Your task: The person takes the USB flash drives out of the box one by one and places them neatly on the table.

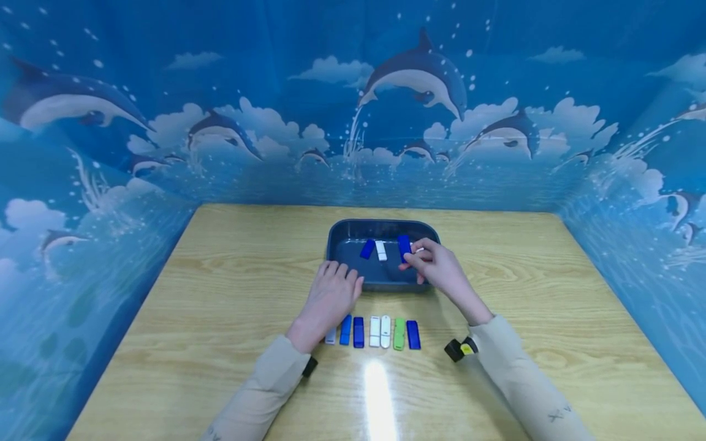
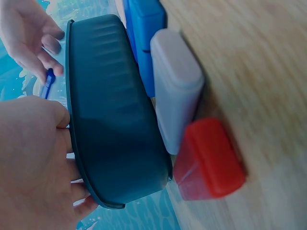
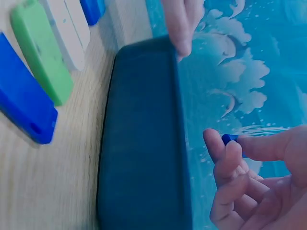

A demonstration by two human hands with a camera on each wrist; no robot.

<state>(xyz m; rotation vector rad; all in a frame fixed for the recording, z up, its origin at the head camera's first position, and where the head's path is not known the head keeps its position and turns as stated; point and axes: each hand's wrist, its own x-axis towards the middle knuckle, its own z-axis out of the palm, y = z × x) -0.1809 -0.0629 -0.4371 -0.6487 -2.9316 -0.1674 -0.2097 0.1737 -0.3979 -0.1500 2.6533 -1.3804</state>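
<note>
My right hand [image 1: 438, 266] pinches a dark blue USB flash drive [image 1: 404, 245] between thumb and fingertips, held over the right part of the dark basin [image 1: 386, 286]. My left hand [image 1: 333, 291] rests on the basin's near left rim, its fingers reaching over the edge. Inside the basin lie a blue flash drive [image 1: 367, 248] and a white one [image 1: 381, 250]; something white shows partly behind my right fingers. In front of the basin stretches a row of several flash drives, among them a green one [image 1: 399, 334] and a dark blue one [image 1: 413, 335].
At the row's left end, a red flash drive [image 2: 211, 158] and a pale grey one [image 2: 177, 81] show in the left wrist view; my left hand hides the red one from the head view. The wooden table [image 1: 220, 294] is bordered by a dolphin-print curtain [image 1: 265, 177].
</note>
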